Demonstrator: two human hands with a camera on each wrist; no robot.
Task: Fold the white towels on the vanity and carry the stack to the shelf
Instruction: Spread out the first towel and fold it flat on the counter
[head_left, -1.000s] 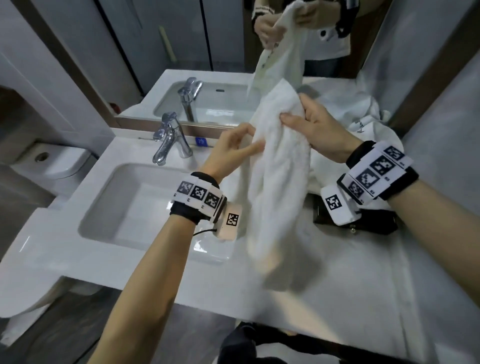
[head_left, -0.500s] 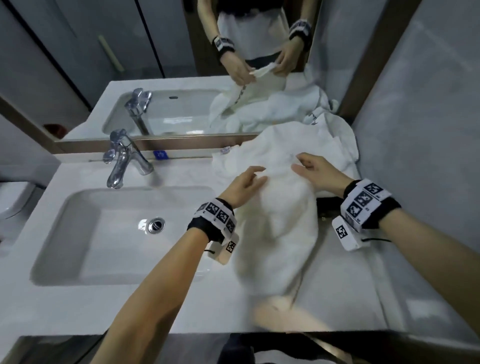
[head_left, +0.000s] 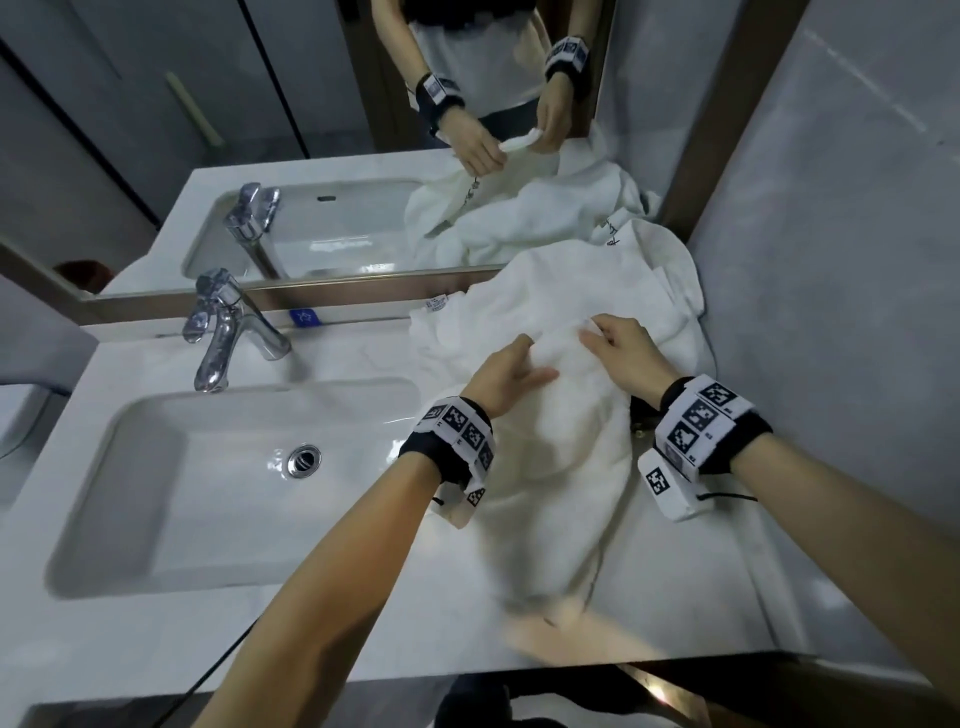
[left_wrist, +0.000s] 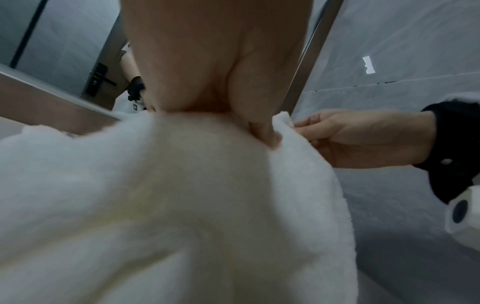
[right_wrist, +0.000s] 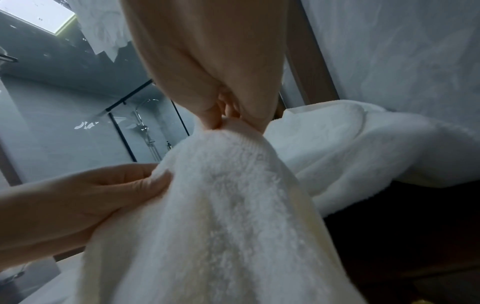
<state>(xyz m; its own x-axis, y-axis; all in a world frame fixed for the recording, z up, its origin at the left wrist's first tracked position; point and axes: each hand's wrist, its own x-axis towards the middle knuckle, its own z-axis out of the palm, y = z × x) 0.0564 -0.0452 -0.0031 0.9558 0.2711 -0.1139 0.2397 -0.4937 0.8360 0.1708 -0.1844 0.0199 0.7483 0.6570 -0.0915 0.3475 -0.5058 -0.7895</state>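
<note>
A white towel (head_left: 561, 457) hangs from both hands and trails onto the vanity top (head_left: 363, 639) right of the sink. My left hand (head_left: 511, 371) pinches its upper edge on the left. My right hand (head_left: 613, 348) pinches a corner of the same edge, a short way to the right. The left wrist view shows the towel (left_wrist: 182, 205) bunched under the left fingers (left_wrist: 262, 131), with the right hand (left_wrist: 350, 139) at the corner. In the right wrist view the right fingers (right_wrist: 207, 117) nip the towel (right_wrist: 221, 205) while the left hand (right_wrist: 78, 201) grips beside it. More white towels (head_left: 597, 280) lie heaped behind.
The sink basin (head_left: 208, 493) and chrome faucet (head_left: 223, 332) take up the left of the vanity. A mirror (head_left: 311, 130) runs along the back and a grey wall (head_left: 857, 260) closes the right side. Something dark (head_left: 641, 415) lies partly under the towels by my right wrist.
Both hands have come down and forward with the towel, from held up before the mirror to low over the counter. Its lower end now lies on the vanity top.
</note>
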